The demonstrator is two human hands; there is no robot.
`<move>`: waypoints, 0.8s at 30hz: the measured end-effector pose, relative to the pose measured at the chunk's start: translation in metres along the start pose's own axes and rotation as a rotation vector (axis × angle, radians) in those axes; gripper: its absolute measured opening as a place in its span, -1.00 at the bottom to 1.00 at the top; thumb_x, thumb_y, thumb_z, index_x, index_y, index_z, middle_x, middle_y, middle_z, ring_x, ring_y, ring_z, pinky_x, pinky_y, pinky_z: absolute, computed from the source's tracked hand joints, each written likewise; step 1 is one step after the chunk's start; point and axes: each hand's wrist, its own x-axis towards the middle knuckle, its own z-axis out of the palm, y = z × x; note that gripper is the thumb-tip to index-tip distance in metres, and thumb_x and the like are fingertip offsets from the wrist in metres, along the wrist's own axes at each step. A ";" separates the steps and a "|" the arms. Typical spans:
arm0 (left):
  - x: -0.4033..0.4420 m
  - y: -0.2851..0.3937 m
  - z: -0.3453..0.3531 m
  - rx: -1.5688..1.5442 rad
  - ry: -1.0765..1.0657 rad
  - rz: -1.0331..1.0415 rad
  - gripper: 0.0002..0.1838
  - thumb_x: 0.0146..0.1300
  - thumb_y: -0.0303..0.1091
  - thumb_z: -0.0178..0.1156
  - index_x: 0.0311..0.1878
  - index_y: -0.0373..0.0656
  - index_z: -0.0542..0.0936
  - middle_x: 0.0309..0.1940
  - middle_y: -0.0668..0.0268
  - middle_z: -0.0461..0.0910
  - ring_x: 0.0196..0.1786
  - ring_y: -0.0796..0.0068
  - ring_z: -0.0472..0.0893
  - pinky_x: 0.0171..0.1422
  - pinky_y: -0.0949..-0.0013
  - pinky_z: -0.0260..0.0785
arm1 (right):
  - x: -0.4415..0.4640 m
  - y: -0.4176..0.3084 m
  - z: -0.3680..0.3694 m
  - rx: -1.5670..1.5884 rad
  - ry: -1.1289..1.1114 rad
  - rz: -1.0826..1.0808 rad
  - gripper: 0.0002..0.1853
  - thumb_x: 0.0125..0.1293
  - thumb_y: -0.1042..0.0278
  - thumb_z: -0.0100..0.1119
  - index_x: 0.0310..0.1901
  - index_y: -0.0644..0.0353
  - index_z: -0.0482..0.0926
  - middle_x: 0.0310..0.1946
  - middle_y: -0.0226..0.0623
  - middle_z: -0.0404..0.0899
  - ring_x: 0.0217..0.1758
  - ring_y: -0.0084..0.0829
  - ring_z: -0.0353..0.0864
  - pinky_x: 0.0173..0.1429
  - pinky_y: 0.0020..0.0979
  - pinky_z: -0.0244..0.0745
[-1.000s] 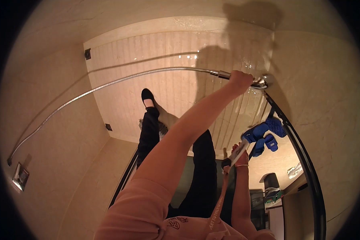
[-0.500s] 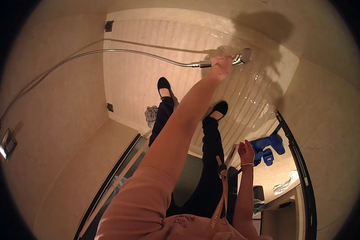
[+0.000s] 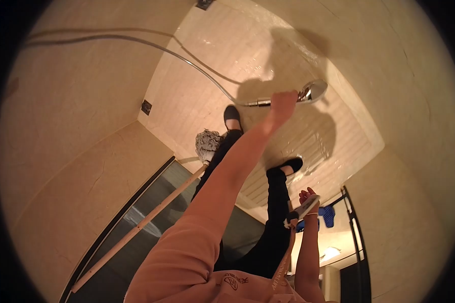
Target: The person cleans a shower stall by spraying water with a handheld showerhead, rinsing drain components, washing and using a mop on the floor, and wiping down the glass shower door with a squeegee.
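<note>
Holds the shower [image 3: 316,90] in the left hand [image 3: 283,104], fist closed snugly around its handle [image 3: 261,102], arm stretched forward over the floor [image 3: 202,45]. Has the round head jutting out past the fist to the right, raised above the pale, ribbed floor. Trails the hose [image 3: 205,74] from the other end of the handle, off in a long curve to the upper left. Cannot tell about water coming from the head.

Holds the right hand [image 3: 308,196] lower down, near the right leg, with fingers spread loosely apart and a thin band [image 3: 312,214] around the wrist. Has a card [image 3: 305,206] on a lanyard [image 3: 284,260] hanging in front of that hand, partly covering it; cannot tell about touch between the two.

Stands in black shoes, the left one [image 3: 231,113] farther forward than the right one [image 3: 294,164]. Has the mop [image 3: 208,144] beside the left lower leg, its fluffy grey head on the floor and its pole [image 3: 141,222] slanting down to the left across a dark panel [image 3: 181,202]. Casts a broad shadow [image 3: 288,50] over the floor around the shower. Has blue slippers [image 3: 329,217] just beyond the right wrist, partly hidden, and a pale wall [image 3: 65,101] well off to the left.
</note>
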 end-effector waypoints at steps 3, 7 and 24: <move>-0.015 -0.048 -0.052 -0.293 0.027 -0.118 -0.78 -0.10 -0.29 0.26 -0.36 -0.10 0.50 -0.53 0.23 0.57 -0.40 0.23 0.60 -0.34 0.14 0.40 | -0.002 -0.041 0.093 -0.149 0.038 -0.039 -0.68 0.28 0.44 -0.03 0.07 0.20 0.40 -0.27 -0.25 0.58 -0.30 -0.47 0.59 -0.29 -0.54 0.50; -0.043 -0.121 -0.128 -0.675 0.135 -0.348 -0.85 -0.14 -0.34 0.25 -0.50 -0.16 0.52 -0.64 0.11 0.52 -0.50 0.18 0.58 -0.44 0.15 0.36 | 0.014 -0.084 0.247 -0.329 -0.139 -0.045 -0.66 0.27 0.40 0.00 0.09 0.17 0.39 -0.24 -0.29 0.57 -0.27 -0.50 0.58 -0.22 -0.54 0.50; -0.234 -0.334 -0.088 -2.293 1.884 -1.029 -0.80 0.16 -0.41 0.06 -0.56 -0.11 0.31 -0.70 0.40 0.24 -0.59 0.48 0.31 -0.37 0.27 0.28 | 0.005 0.086 0.777 -1.781 -1.292 -0.253 -0.52 0.18 0.23 0.14 0.11 0.25 0.40 -0.04 -0.17 0.53 0.00 -0.38 0.51 0.00 -0.48 0.43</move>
